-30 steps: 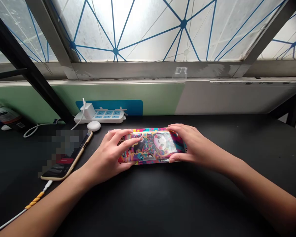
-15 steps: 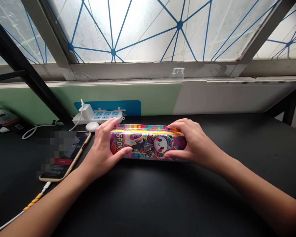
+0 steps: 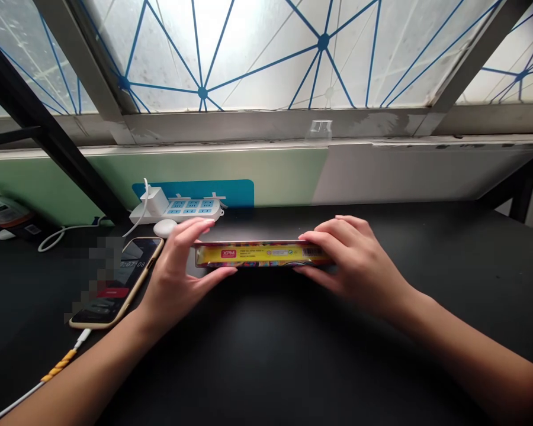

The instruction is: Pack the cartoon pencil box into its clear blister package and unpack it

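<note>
Case (image 3: 266, 255) looks light, stiff, slick, best held by its ends: right hand (image 3: 359, 260) pinches three o'clock, left hand (image 3: 171, 269) stands wide at nine.

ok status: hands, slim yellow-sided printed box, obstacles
Right hand grips box at right end; left hand spread around left end. Yellow side faces camera. Tan-edged black phone beside left hand, not blocking.

Box (image 3: 262, 254) partly hidden (right hand (image 3: 359, 257)), phone (image 3: 119, 284) partly pixelated, bottle (image 3: 6, 210) cropped
</note>
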Tool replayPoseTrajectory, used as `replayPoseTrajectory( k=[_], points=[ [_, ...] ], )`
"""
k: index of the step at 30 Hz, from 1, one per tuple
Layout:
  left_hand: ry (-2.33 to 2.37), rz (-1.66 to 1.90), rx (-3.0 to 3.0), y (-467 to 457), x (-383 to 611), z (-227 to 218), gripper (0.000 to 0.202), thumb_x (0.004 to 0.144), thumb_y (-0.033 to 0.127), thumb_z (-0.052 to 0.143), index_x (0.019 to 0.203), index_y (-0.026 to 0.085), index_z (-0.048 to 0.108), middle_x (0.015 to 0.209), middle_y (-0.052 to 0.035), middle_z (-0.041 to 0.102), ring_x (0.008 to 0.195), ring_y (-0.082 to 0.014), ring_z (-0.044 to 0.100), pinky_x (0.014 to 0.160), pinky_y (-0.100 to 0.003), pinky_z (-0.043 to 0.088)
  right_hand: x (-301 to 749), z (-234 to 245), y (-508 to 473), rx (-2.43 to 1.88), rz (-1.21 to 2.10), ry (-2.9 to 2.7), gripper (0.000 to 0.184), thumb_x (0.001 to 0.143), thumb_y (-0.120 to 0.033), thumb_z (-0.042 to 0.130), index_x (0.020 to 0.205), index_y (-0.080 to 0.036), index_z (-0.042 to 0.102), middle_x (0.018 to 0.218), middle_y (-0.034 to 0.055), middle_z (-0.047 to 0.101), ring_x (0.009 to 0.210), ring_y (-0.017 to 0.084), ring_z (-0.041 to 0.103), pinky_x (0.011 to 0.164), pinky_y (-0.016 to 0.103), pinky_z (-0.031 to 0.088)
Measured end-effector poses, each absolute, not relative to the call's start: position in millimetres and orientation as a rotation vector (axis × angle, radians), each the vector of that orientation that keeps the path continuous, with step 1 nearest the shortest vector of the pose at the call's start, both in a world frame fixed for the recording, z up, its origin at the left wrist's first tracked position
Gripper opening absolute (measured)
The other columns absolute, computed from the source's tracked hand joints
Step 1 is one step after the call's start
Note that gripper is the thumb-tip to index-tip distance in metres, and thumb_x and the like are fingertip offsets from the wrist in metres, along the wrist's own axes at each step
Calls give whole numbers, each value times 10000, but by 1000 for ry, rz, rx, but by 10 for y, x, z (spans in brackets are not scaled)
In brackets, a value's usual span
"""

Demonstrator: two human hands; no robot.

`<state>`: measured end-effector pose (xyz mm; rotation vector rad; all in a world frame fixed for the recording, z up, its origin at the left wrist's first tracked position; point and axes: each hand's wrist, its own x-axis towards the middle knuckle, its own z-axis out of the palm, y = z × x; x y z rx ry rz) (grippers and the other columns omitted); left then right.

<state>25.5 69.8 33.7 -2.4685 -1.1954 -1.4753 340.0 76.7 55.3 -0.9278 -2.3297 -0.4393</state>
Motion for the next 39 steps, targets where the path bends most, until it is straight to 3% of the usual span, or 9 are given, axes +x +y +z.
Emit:
replayPoseTrajectory(
  k=[3, 7, 11, 17, 22, 25, 29, 33, 39],
  points=[
    [-1085, -1326, -2583, 693, 272, 373, 499, 859, 197, 800, 1303, 264, 581, 1152, -68, 682, 1063, -240, 642, 917, -389, 557, 3383, 506, 780, -888, -472, -2360, 234, 918, -254, 667, 1116, -160, 586, 1017, 120, 709, 893, 272, 650, 863, 426, 515],
    [-1019, -1271, -2617, 694, 275, 414, 365, 853, 172, 802, 1176, 202, 637, 1061, -82, 702, 959, -216, 645, 839, -353, 554, 3374, 479, 752, -881, -472, -2401, 222, 915, -201, 642, 1125, -152, 589, 1049, 119, 741, 878, 273, 687, 810, 405, 542],
    [-936, -1137, -2634, 690, 240, 430, 119, 912, 108, 709, 951, 196, 641, 887, -30, 711, 821, -173, 652, 911, -407, 508, 3314, 461, 679, -903, -471, -2510, 190, 930, -183, 617, 1115, -139, 623, 1097, 128, 751, 949, 292, 712, 808, 421, 554],
    [-856, -842, -2798, 640, 280, 420, 132, 955, 120, 626, 855, 202, 650, 801, 5, 683, 745, -147, 631, 979, -434, 450, 3199, 342, 653, -865, -420, -2591, 238, 975, -163, 543, 1173, -108, 664, 1247, 169, 725, 1178, 323, 670, 921, 453, 568],
    [-942, -909, -2838, 677, 300, 378, 50, 954, 235, 654, 925, 217, 691, 961, -42, 711, 915, -200, 640, 902, -378, 481, 3204, 273, 666, -915, -281, -2676, 454, 933, -246, 642, 1358, -93, 600, 1457, 196, 595, 1340, 380, 561, 1040, 549, 522],
    [-1235, -955, -2615, 758, 191, 367, 149, 981, 304, 578, 992, 214, 697, 1037, -81, 713, 979, -247, 650, 880, -390, 496, 3217, 284, 661, -938, -231, -2704, 496, 938, -265, 641, 1400, -97, 574, 1492, 196, 560, 1359, 380, 544, 1062, 568, 505],
    [-1716, -619, -2350, 836, 18, 374, 370, 972, 445, 519, 1222, 204, 645, 1034, -104, 734, 1007, -338, 654, 820, -435, 483, 3230, 314, 647, -946, -187, -2714, 511, 928, -250, 647, 1415, -114, 565, 1502, 184, 553, 1367, 373, 537, 1052, 562, 515],
    [-2014, -640, -2530, 829, 35, 381, 367, 1001, 466, 449, 1229, 232, 616, 898, -32, 727, 746, -228, 672, 649, -316, 457, 3245, 343, 633, -963, -171, -2716, 548, 923, -290, 666, 1430, -117, 548, 1490, 185, 567, 1368, 384, 530, 1058, 567, 506],
    [-2217, -1204, -2693, 802, 230, 248, 406, 980, 508, 530, 1281, 235, 542, 860, -9, 665, 750, -196, 652, 615, -275, 479, 3205, 344, 624, -1003, -171, -2708, 589, 943, -426, 650, 1441, -131, 544, 1508, 184, 548, 1369, 411, 514, 1086, 607, 464]
  ],
)
